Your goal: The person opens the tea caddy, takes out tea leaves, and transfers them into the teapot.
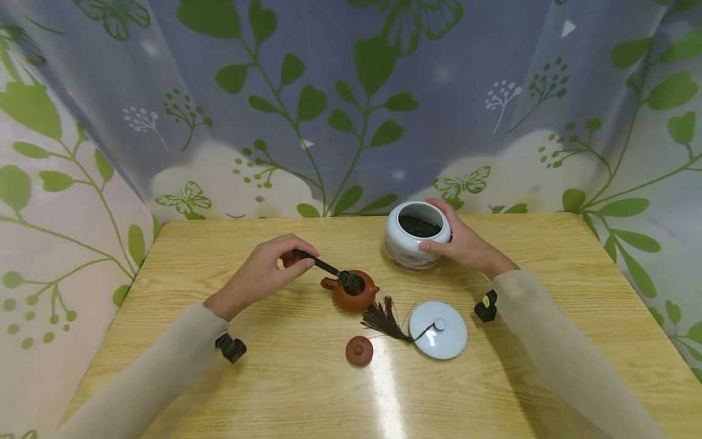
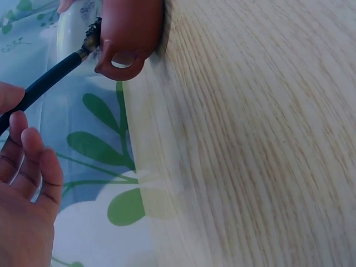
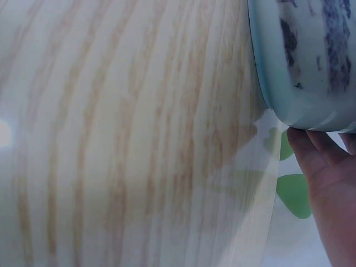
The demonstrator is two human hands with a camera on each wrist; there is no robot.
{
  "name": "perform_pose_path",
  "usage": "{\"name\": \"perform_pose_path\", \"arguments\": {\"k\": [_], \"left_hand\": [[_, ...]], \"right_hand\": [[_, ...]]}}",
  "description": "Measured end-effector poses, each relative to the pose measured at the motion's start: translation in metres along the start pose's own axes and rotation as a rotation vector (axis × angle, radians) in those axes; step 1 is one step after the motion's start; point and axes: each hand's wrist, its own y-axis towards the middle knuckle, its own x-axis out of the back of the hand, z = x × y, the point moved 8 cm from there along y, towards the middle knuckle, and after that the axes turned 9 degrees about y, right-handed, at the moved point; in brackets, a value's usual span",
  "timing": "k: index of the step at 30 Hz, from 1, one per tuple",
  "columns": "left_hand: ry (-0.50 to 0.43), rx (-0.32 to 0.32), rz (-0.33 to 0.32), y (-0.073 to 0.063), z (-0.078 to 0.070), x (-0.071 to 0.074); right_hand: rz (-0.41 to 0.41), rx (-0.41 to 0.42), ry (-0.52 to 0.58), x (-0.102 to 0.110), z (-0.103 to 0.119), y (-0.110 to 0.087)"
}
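My left hand (image 1: 265, 268) pinches the dark handle of a tea scoop (image 1: 325, 266) between thumb and fingers. The scoop's head carries dark tea leaves (image 1: 351, 281) and lies over the open mouth of a small brown clay teapot (image 1: 353, 302). In the left wrist view, the scoop (image 2: 53, 77) tips in past the teapot's handle (image 2: 123, 71). A white porcelain jar (image 1: 406, 253), part filled with dark tea, stands to the teapot's right. My right hand (image 1: 466, 241) grips the jar's right side, thumb near the rim; the right wrist view shows fingertips against the patterned wall (image 3: 311, 72).
Nearer me on the wooden table (image 1: 290, 378) lie the round clay teapot lid (image 1: 359, 352) and the white jar lid (image 1: 446, 341). A brown tassel (image 1: 384, 320) is tied to the jar lid's knob. A leaf-patterned curtain (image 1: 351, 152) hangs behind the table.
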Motion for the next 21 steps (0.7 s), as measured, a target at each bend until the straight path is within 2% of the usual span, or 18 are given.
{"name": "perform_pose_path", "arguments": {"k": [9,21], "left_hand": [[0.077,-0.073,-0.038,0.002,-0.010,0.002],[0.095,-0.162,-0.063,-0.001,-0.018,0.001]], "right_hand": [[0.004,0.002,0.002,-0.001,0.001,0.000],[0.004,0.004,0.017,-0.001,0.001,0.000]]}}
